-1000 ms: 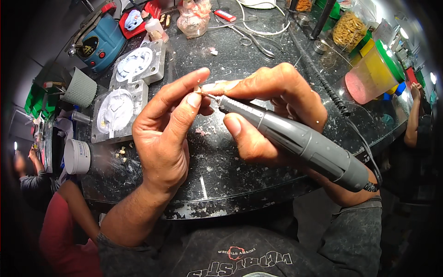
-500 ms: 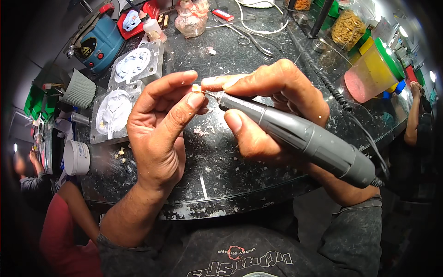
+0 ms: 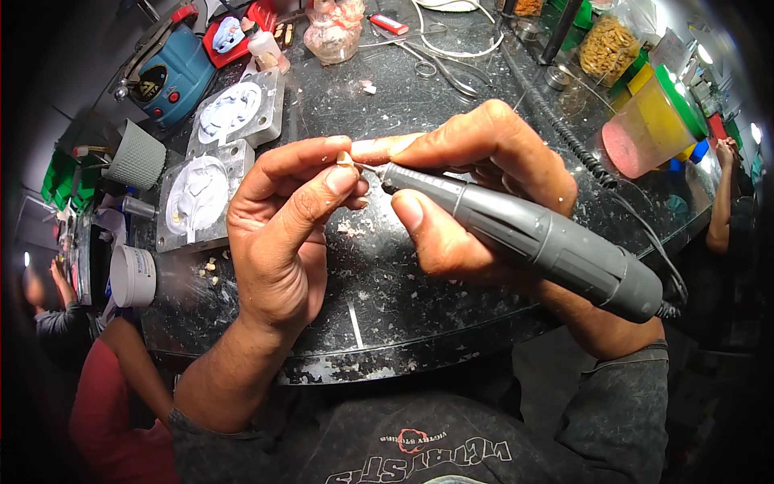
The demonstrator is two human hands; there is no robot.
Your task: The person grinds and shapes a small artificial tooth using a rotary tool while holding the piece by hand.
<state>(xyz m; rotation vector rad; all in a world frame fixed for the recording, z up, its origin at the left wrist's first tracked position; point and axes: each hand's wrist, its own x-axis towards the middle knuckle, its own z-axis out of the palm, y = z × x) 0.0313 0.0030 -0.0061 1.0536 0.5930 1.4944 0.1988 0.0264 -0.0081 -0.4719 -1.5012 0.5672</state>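
Note:
Between the thumb and forefinger of my left hand is a small cream-coloured artificial tooth. My right hand grips a dark grey rotary handpiece like a pen. The thin metal bit at the handpiece's tip reaches the tooth or lies right beside it; I cannot tell whether they touch. My right forefinger stretches along the nose of the tool, its tip close to my left fingertips. Below my hands, whitish and pinkish crumbs are scattered on the black table.
Left of my hands lie two metal mould halves with white plaster, a white tub and loose teeth. Pliers lie at the back. A green-lidded container of pink powder stands right, near the coiled cord.
My left hand has shifted slightly right, and the tooth is turned a little in its fingers. The back end of the handpiece has moved slightly right and up.

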